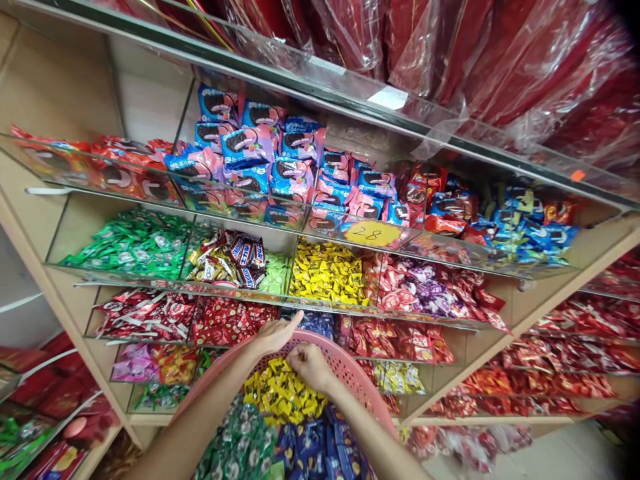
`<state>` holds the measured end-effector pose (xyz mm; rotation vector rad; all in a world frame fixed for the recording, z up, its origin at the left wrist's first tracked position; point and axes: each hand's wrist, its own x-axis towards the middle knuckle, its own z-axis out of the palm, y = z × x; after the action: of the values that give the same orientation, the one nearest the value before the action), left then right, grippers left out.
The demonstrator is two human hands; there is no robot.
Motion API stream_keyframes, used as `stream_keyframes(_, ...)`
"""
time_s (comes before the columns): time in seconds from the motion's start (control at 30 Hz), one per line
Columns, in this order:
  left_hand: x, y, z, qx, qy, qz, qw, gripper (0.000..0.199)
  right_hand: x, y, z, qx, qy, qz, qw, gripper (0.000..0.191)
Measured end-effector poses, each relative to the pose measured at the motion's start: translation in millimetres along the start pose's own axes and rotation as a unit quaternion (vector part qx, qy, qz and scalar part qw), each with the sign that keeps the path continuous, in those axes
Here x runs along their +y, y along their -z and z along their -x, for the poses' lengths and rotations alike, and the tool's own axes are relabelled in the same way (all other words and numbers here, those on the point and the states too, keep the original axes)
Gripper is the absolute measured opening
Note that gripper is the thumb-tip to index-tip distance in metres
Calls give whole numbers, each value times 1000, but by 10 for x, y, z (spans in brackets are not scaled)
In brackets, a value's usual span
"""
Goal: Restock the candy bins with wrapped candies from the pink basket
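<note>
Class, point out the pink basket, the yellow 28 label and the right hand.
Pink basket (357, 365): head view, inner wall.
Yellow 28 label (373, 233): head view, its middle.
Right hand (313, 367): head view, its back.

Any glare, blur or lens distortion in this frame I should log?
Head view: strong wide-angle stretch, with the shelving slanting and a black corner at upper right; head view: bright glare streaks on the plastic wrapping; head view: bagged items at lower right look soft, while the left hand and right hand read fairly clearly.
</note>
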<state>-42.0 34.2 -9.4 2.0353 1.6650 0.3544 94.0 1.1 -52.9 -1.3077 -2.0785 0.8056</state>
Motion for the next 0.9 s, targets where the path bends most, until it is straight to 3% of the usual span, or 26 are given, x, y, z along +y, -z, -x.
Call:
stream_keyframes(0.17, -13, 9, -8, 2, -1, -10, 1000, 78, -47, -44, -4, 82, -22, 60, 995, 12)
stream_keyframes(0.3, -26, 4, -21, -8, -5, -9, 1000, 79, -153, 53, 96, 96, -17, 94, 991, 11)
stream_keyframes(0.6, 4, 28, 14, -10, -8, -12, 1000, 83, -574, 617, 245, 95, 37, 144, 984, 15)
stream_keyframes(0.73, -3, 26, 17, -15, -24, 10, 1000, 83, -776, 923, 92, 138, 75, 153, 976, 18)
stream_keyframes(0.9, -2, 22, 17, -10, -14, 9, 1000, 82, -877, 1121, -392, 202, 96, 185, 957, 15)
